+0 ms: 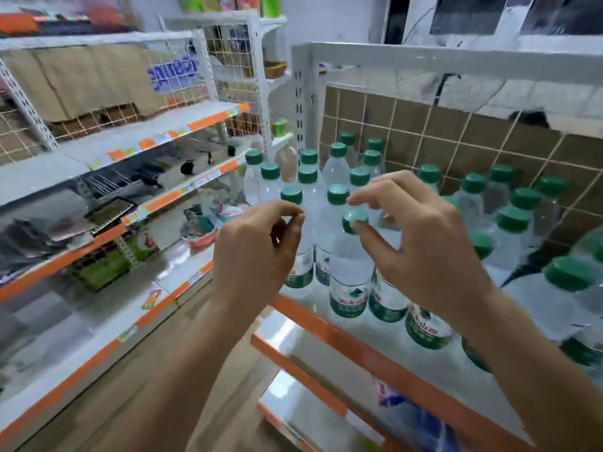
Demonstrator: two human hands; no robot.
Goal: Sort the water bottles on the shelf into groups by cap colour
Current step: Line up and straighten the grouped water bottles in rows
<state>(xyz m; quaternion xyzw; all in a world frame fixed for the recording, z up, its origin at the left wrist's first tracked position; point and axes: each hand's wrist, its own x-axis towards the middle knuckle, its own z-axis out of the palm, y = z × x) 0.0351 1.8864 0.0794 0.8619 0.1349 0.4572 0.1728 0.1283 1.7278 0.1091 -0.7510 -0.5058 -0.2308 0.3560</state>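
Orange price strips run along the white metal shelving unit (98, 243) on the left, its tiers holding blurred small goods. A strip of pale wooden floor (208, 386) shows in the aisle beside it.

Coming across, the left hand (257, 243) is up in front of the left edge of the bottle pack. Its fingers are curled in, thumb and forefinger tips drawn together just under the green top of a neighbouring clear bottle (291, 194). Whether they nip that bottle's neck or nothing at all, I cannot tell.

Just right of it stands the front bottle (350, 288), clear plastic with a green-and-white label, upright near the orange front lip of the white shelf (342, 334). Its green screw cap (354, 218) sits between the two hands. The right hand (424, 236) hovers over it, fingers spread and loosely bent, closed round nothing. The thumb tip touches the cap's lower edge and the forefinger hangs above it, apart.

Behind and to the right, the clear green-capped water bottles (518, 220) crowd the same shelf in upright rows. Every top in view is green, and the rows run out past the right wrist to the picture's edge. At the back, a white wire grid (456, 138) over brown cardboard closes the shelf.
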